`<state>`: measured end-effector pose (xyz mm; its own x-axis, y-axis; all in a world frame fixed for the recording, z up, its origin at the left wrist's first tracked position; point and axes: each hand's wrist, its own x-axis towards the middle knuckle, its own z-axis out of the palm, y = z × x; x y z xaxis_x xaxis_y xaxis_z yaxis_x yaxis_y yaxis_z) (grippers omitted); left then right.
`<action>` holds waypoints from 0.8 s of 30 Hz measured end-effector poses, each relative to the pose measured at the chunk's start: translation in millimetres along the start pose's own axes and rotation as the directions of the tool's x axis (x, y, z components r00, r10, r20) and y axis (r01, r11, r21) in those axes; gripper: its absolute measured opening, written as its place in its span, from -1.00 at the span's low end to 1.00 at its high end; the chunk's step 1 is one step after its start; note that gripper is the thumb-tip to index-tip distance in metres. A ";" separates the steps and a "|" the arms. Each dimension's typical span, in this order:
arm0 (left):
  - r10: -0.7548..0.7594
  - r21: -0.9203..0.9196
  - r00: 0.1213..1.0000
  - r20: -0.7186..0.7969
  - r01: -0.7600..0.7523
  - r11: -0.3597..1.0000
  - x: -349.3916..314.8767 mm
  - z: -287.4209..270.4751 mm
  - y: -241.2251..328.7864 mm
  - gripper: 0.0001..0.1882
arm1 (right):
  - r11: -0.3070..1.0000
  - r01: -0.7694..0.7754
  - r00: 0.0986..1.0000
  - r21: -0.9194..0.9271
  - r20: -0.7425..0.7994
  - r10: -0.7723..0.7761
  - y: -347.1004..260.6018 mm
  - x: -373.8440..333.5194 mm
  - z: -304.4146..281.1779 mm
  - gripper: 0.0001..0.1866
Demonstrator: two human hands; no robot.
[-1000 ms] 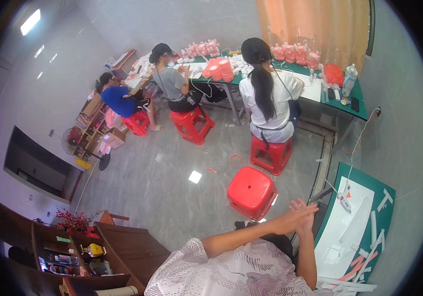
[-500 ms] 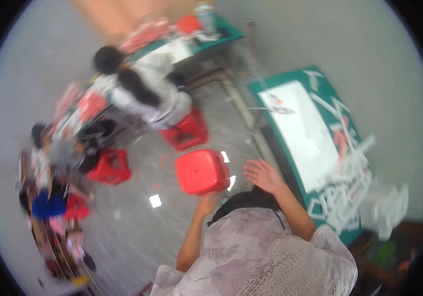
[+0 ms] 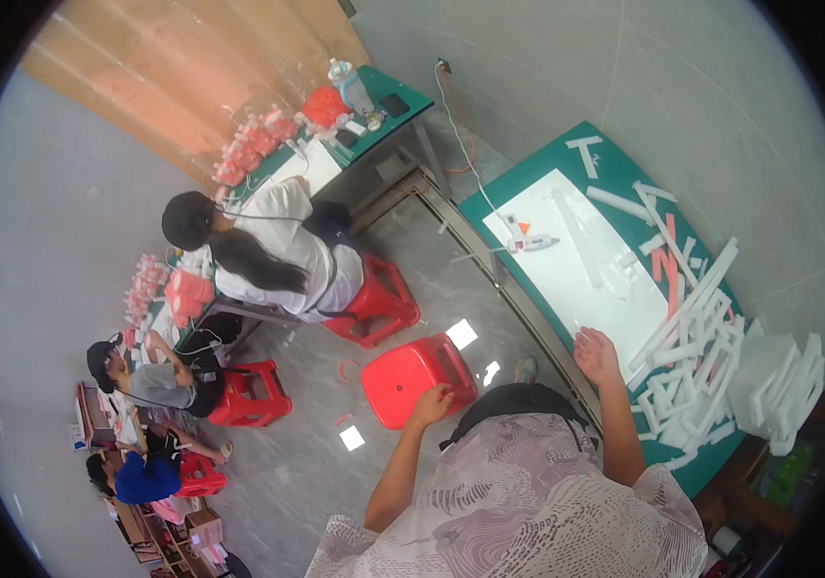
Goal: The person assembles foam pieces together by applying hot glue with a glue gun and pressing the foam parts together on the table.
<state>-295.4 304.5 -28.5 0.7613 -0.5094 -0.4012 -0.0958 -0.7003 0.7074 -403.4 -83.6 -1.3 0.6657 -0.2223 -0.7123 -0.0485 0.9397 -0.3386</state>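
Red stool sits just ahead-left of you; your left hand grips its near edge, fingers curled on the rim. Right hand rests open, flat on the white sheet of the green table. Glue gun lies farther up, probably unplugged—unclear. Foam strips heaped right.

The red stool is looking like glossy moulded plastic, catching floor glare. Beside it, the green tabletop is showing a smooth matt white sheet; the white strips are probably foam.
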 end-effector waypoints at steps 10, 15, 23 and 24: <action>0.172 0.029 0.981 0.087 -0.175 0.984 112.7 -16.4 97.7 -0.72 | 0.994 0.105 0.994 0.004 0.012 -0.105 -41.3 23.6 -25.5 -0.71; 0.235 0.116 0.963 0.129 -0.250 0.961 179.2 -22.8 130.6 -0.71 | 0.968 0.224 0.973 0.117 -0.080 -0.215 -47.9 19.4 -54.0 -0.68; 0.595 0.352 0.799 0.088 -0.584 0.731 310.4 -8.7 192.4 -0.56 | 0.953 0.245 0.941 0.180 -0.281 -0.189 -23.8 5.6 -84.8 -0.66; 0.602 0.449 0.790 0.121 -0.584 0.676 324.7 -2.4 196.4 -0.53 | 0.948 0.260 0.930 0.184 -0.310 -0.195 -21.0 2.4 -78.8 -0.64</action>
<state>-65.5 2.8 -18.4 0.4660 -0.8839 0.0385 -0.7971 -0.4006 0.4518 -459.5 -124.4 -44.3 0.3977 -0.4708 -0.7875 0.2640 0.8807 -0.3932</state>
